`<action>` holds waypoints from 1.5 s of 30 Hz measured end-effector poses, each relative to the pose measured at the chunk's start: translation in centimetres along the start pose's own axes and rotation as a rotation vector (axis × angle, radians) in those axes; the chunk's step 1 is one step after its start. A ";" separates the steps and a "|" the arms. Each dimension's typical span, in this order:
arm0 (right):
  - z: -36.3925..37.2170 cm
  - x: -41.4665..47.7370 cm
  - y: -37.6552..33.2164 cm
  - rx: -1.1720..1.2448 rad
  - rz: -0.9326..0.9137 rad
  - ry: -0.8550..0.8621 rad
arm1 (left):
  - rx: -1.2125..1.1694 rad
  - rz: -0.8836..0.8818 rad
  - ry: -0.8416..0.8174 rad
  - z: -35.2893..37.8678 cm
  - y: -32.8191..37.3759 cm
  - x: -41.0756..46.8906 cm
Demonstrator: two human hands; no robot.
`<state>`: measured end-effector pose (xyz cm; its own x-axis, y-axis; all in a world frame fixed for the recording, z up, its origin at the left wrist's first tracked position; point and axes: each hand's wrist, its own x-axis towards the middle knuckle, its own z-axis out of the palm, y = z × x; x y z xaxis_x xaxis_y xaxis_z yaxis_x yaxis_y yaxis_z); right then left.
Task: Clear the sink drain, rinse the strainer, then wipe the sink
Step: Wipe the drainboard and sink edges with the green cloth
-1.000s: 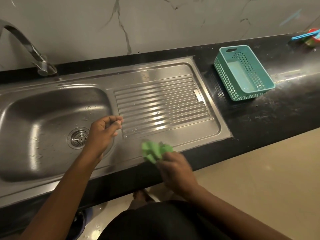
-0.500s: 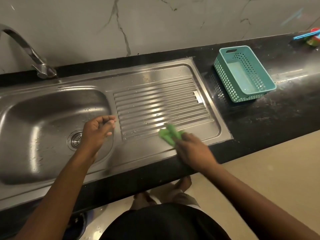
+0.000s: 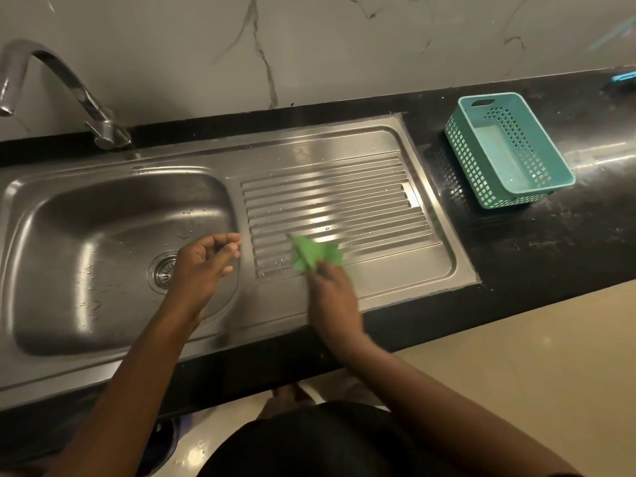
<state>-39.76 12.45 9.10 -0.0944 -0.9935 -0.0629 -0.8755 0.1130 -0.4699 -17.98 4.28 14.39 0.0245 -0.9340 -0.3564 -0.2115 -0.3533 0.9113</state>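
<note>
The steel sink has a basin on the left and a ribbed drainboard on the right. In the basin floor sits the round strainer, partly hidden by my left hand. That hand hovers over the basin's right rim, fingers loosely curled, holding nothing. My right hand grips a crumpled green cloth and presses it on the front left part of the drainboard. Water drops dot the basin and the ribs.
A curved tap stands behind the basin at the back left. A teal plastic basket rests on the black counter right of the sink. Something blue lies at the far right edge. The floor lies below the counter's front edge.
My right hand carried the green cloth from the sink's front lip up onto the ribs, and now it sits slightly further left. My left hand stayed by the basin rim.
</note>
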 end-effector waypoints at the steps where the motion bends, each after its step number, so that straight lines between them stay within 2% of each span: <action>1: 1.4 -0.3 -2.3 0.000 -0.074 -0.039 | -0.004 0.004 0.002 0.0 0.1 0.0; 5: 4.1 0.3 -7.9 -0.014 -0.305 -0.180 | -0.007 0.009 0.027 -0.3 0.3 0.2; 10: 1.0 2.3 -3.7 -0.111 -0.503 -0.219 | -0.005 0.021 0.045 -0.6 0.5 0.6; 11: -0.1 2.5 -1.9 -0.095 -0.473 -0.201 | -0.004 0.020 0.045 -0.7 0.4 0.6; 13: -2.8 2.8 2.0 -0.096 -0.299 -0.161 | -0.006 0.017 0.034 -0.7 0.2 0.6; 17: -9.3 3.4 10.9 -0.264 0.024 -0.032 | -0.001 0.012 0.007 -0.7 -0.1 0.2; 19: -11.4 3.8 13.6 -0.327 0.104 -0.019 | -0.007 0.011 0.001 -0.8 -0.2 0.1; 21: -11.4 4.3 14.0 -0.288 0.193 0.050 | -0.006 0.014 -0.002 -1.0 -0.2 0.1; 24: -8.4 4.3 10.0 -0.077 0.389 0.152 | -0.017 0.018 0.000 -1.4 -0.3 0.1; 27: -3.7 3.6 3.5 0.011 0.289 0.115 | -0.021 0.013 0.004 -1.5 -0.1 0.1; 32: 3.0 2.5 -6.9 -0.014 -0.187 -0.142 | -0.039 0.027 -0.001 -0.7 0.5 0.2; 34: 3.9 2.7 -8.5 -0.051 -0.338 -0.195 | -0.042 0.042 -0.005 -0.7 0.7 0.4; 37: 3.0 3.6 -6.4 -0.097 -0.452 -0.211 | -0.043 0.060 0.003 -0.9 1.0 0.7; 39: 1.3 3.7 -3.2 -0.107 -0.451 -0.159 | -0.045 0.058 0.009 -1.1 1.0 0.9; 45: -6.2 4.4 8.9 -0.196 -0.041 0.015 | -0.033 0.045 0.009 -1.4 0.3 0.5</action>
<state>-50.85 9.04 10.08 -0.0625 -0.9975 -0.0337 -0.9540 0.0696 -0.2915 -16.70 3.60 14.72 0.0245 -0.9494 -0.3131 -0.1803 -0.3122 0.9327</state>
